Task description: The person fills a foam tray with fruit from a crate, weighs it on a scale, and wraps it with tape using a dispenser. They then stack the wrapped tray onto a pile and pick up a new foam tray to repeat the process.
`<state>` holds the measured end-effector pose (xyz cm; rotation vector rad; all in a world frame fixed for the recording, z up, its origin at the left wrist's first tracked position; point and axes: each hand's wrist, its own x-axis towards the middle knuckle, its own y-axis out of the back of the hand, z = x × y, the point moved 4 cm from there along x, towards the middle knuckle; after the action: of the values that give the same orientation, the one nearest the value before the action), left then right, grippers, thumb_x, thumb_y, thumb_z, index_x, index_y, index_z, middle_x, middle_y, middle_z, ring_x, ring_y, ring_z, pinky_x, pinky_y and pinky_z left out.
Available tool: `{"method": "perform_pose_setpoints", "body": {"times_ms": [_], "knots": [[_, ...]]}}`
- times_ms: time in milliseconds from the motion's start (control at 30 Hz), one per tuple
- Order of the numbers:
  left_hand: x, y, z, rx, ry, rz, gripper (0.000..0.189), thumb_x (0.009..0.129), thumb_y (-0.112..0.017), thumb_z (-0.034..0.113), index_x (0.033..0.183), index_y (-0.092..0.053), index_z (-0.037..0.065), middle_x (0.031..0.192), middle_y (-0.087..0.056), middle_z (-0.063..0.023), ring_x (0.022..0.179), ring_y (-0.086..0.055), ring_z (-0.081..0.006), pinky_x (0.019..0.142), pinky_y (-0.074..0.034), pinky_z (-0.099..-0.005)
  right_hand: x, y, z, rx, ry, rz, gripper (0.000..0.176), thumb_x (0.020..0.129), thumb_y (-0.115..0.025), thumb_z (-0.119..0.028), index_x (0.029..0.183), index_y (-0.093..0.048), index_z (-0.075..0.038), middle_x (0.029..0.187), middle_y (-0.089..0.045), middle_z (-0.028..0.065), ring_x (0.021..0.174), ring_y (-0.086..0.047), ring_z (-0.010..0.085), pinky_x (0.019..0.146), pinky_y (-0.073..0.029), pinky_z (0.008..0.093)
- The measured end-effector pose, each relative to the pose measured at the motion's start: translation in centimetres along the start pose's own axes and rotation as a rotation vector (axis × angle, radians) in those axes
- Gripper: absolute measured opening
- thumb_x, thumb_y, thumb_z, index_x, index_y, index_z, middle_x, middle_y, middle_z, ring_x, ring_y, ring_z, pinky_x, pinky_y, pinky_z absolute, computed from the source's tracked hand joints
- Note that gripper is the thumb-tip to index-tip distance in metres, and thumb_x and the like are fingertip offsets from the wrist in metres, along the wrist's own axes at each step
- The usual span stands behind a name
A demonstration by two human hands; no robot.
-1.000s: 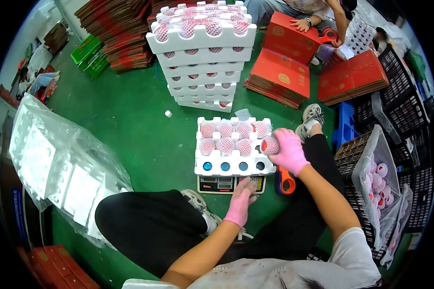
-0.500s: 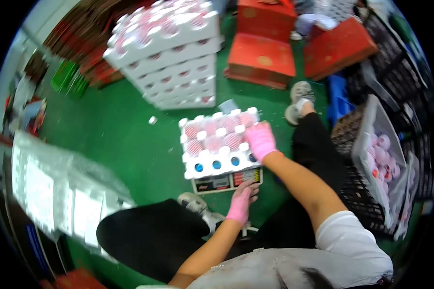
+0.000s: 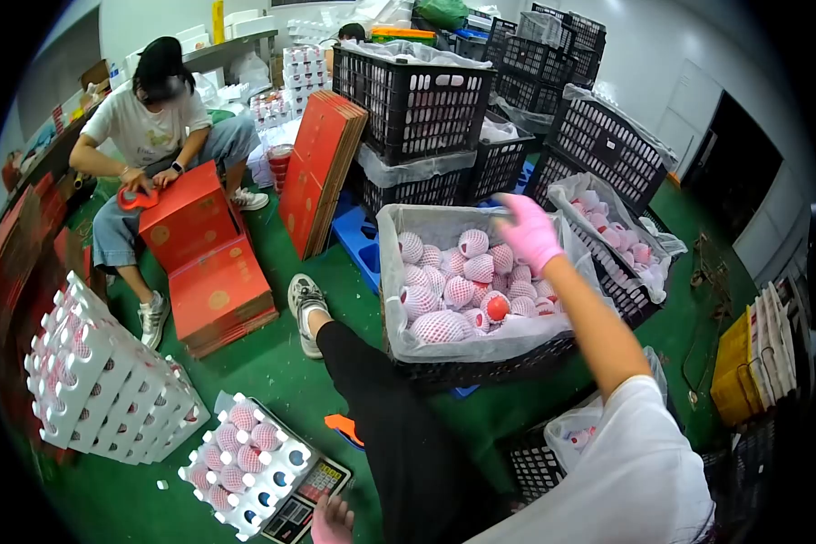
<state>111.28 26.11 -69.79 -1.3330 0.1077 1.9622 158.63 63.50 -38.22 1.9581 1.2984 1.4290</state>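
My right hand (image 3: 529, 236), in a pink glove, is raised over the far right part of a lined crate (image 3: 392, 238). Its fingers stretch out, with nothing visible in them. Round red fruits in pink-and-white foam nets (image 3: 459, 291) fill that crate, one showing more bare red skin. Low in view, my gloved left hand (image 3: 333, 523) has its bare fingertips apart, beside a scale (image 3: 322, 480). On the scale lies a white foam tray (image 3: 261, 485) with several netted fruits; a row of its hollows along the right side shows blue.
A person (image 3: 154, 118) sits at back left, holding an orange tape dispenser (image 3: 138, 198) at a red box (image 3: 190, 218). Stacked foam trays (image 3: 109, 390) stand left. Black crates (image 3: 412, 104) crowd the back, another fruit crate (image 3: 607, 227) right. An orange tool (image 3: 343, 430) lies by my leg.
My view has swung right and up toward the crates. My right hand has left the fruits in the foam tray and is now over the crate. My left hand stays near the scale.
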Motion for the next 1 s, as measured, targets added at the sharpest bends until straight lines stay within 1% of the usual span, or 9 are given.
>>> {"method": "perform_pose_setpoints", "body": {"times_ms": [100,167,233,300,433,467,633,733,1000], "knots": [[1.1,1.0,-0.9,-0.005,0.031,-0.079,0.039,0.098,-0.064,0.032,0.133,-0.063,0.014,0.128,-0.065,-0.0049,0.109,-0.061,-0.0232,0.095,-0.048,-0.0405,0.2,-2.7,18.8,-0.47,-0.216,-0.354,0.059,0.082,-0.072,-0.037,0.136,-0.061,-0.016,0.135,-0.061,0.0168,0.129,-0.056,0.0324,0.107,-0.046,0.0432],[2.2,1.8,-1.7,0.013,0.068,-0.005,0.041,0.098,-0.063,0.029,0.135,-0.061,0.011,0.133,-0.063,-0.0087,0.114,-0.06,-0.0258,0.099,-0.048,-0.0422,-2.2,-4.1,18.1,-0.781,-0.1,-0.553,0.065,0.08,-0.073,-0.035,0.141,-0.056,-0.023,0.135,-0.06,0.0175,0.13,-0.055,0.0337,0.106,-0.046,0.0461],[1.5,0.5,-2.0,-0.045,0.09,-0.045,0.031,0.097,-0.065,0.035,0.119,-0.062,0.014,0.098,-0.06,-0.0031,0.09,-0.055,-0.0205,0.08,-0.044,-0.0334,-1.9,-6.1,19.3,-0.849,-0.122,-0.374,0.06,0.076,-0.073,-0.025,0.134,-0.059,-0.02,0.12,-0.066,0.0166,0.118,-0.062,0.0351,0.101,-0.05,0.0479],[2.4,1.1,-2.6,0.054,0.052,-0.075,0.056,0.101,-0.058,0.04,0.147,-0.048,0.009,0.148,-0.052,-0.0184,0.141,-0.045,-0.0362,0.114,-0.037,-0.0471,-2.2,-6.2,18.6,-0.763,-0.011,-0.276,0.048,0.074,-0.071,-0.014,0.122,-0.066,-0.012,0.113,-0.071,0.016,0.109,-0.067,0.0368,0.095,-0.054,0.0506],[-1.0,-2.2,-1.6,0.063,-0.042,-0.067,0.053,0.102,-0.058,0.029,0.147,-0.048,0.004,0.139,-0.06,-0.0192,0.124,-0.059,-0.0283,0.105,-0.047,-0.0424,-2.7,-3.1,12.0,-0.54,-0.37,-0.336,0.075,0.076,-0.076,-0.023,0.146,-0.053,-0.007,0.144,-0.057,0.0192,0.134,-0.054,0.0334,0.115,-0.041,0.0429],[-2.3,-3.3,-1.2,0.107,-0.11,-0.115,0.05,0.101,-0.056,0.024,0.146,-0.049,0.002,0.132,-0.064,-0.0171,0.116,-0.063,-0.0249,0.099,-0.051,-0.0379,-1.2,-4.0,21.5,-0.359,-0.15,-0.085,0.077,0.079,-0.077,-0.024,0.148,-0.049,-0.004,0.149,-0.053,0.0184,0.139,-0.05,0.032,0.117,-0.038,0.041],[-8.9,-8.5,1.4,0.236,-0.345,-0.602,0.055,0.105,-0.051,0.02,0.154,-0.036,0.001,0.134,-0.06,-0.016,0.112,-0.062,-0.0195,0.096,-0.051,-0.0346,-10.9,0.8,-0.8,0.202,0.206,-0.014,0.065,0.092,-0.064,-0.003,0.152,-0.041,-0.004,0.148,-0.052,0.0172,0.133,-0.053,0.0267,0.114,-0.04,0.0365],[-12.3,-10.4,3.1,0.017,-0.254,-0.923,0.095,0.1,-0.056,0.054,0.165,-0.002,0.011,0.158,-0.033,-0.0175,0.121,-0.055,-0.0241,0.1,-0.048,-0.0377,-22.6,-2.4,-24.6,0.554,0.287,-0.584,0.051,0.066,-0.078,-0.002,0.114,-0.06,-0.008,0.117,-0.06,0.0118,0.11,-0.059,0.027,0.094,-0.048,0.0394],[-11.9,-4.2,5.6,-0.246,-0.279,-0.69,0.082,0.095,-0.061,0.06,0.155,-0.024,0.017,0.145,-0.044,-0.0098,0.13,-0.051,-0.0289,0.097,-0.051,-0.0444,-30.0,-9.6,-34.2,0.93,0.441,-1.065,0.058,0.064,-0.086,-0.007,0.118,-0.066,-0.009,0.119,-0.065,0.0093,0.111,-0.059,0.031,0.097,-0.048,0.0404]]}}
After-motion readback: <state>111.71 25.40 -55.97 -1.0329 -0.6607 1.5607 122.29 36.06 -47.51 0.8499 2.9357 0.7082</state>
